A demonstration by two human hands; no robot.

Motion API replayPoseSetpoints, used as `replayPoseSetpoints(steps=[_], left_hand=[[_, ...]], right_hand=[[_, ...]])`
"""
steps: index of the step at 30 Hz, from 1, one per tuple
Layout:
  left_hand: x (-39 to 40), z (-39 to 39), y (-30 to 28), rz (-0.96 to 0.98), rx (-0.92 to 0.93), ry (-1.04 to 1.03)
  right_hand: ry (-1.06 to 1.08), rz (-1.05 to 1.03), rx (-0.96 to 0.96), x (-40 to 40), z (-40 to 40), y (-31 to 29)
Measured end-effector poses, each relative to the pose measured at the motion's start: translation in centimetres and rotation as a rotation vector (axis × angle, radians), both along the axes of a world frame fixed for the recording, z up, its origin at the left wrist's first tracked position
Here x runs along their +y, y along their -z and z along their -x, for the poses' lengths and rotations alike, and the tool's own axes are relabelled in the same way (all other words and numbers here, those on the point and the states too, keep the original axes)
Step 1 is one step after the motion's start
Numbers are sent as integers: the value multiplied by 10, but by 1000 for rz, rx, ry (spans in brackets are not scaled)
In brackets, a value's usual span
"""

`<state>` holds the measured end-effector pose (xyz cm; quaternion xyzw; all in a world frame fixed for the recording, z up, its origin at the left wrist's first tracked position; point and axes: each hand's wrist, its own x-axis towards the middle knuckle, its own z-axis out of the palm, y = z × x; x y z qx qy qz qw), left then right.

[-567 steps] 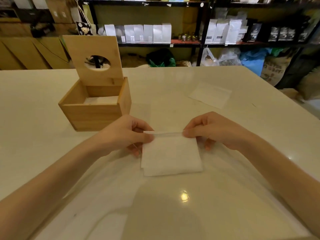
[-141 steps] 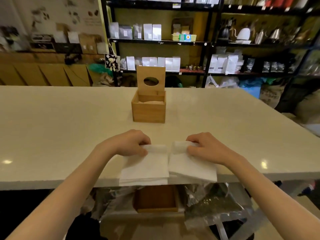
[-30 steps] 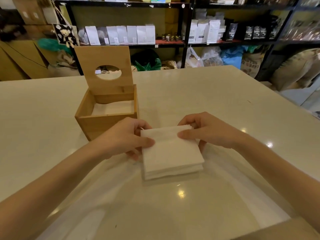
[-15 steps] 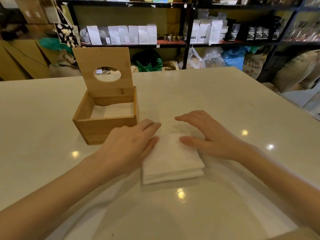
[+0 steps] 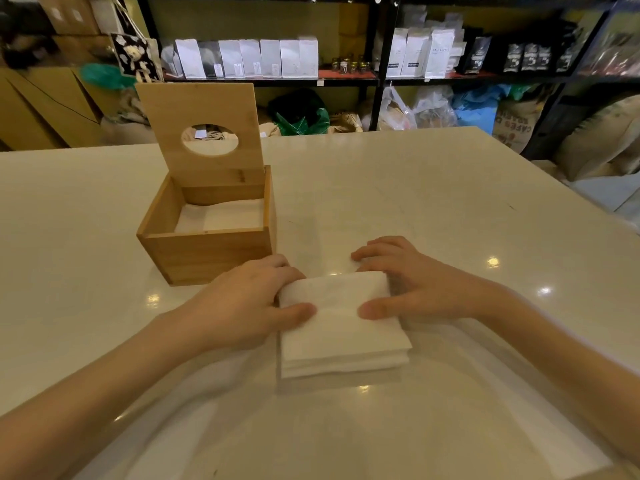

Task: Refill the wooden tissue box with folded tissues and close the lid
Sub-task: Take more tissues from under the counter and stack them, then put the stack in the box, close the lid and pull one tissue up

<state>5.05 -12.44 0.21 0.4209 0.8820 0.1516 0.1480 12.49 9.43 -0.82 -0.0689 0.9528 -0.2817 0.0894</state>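
Observation:
A stack of folded white tissues [image 5: 341,336] lies on the table in front of me. My left hand [image 5: 242,306] grips its left side, thumb on top and fingers curled at the far left edge. My right hand [image 5: 412,289] grips the right side the same way, thumb on top. Behind and to the left stands the wooden tissue box [image 5: 207,251]. Its lid [image 5: 204,133], with a round hole, stands upright at the back. A few white tissues [image 5: 221,216] lie flat on the box's floor.
The pale glossy table [image 5: 450,209] reaches far to the left and right. Behind it stand black shelves [image 5: 381,64] with white and dark packets, and sacks and bags on the floor. Cardboard sheets [image 5: 41,109] lean at the far left.
Half a second ago both hands lay flat, pressing the stack down. Now they have closed onto its left and right sides with the thumbs on top. The box has not moved.

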Motion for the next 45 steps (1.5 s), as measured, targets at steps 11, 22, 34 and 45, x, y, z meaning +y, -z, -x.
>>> replayPoseSetpoints(steps=[11, 22, 34, 45], left_hand=[[3, -1, -10, 26, -140, -34], [-29, 6, -58, -335, -230, -189], [-78, 65, -98, -581, -229, -452], [-77, 126, -74, -287, -123, -523]], right_hand=[[-33, 52, -21, -8, -7, -14], [37, 169, 40, -28, 11, -77], [190, 351, 226, -73, 77, -95], [362, 260, 142, -83, 115, -76]])
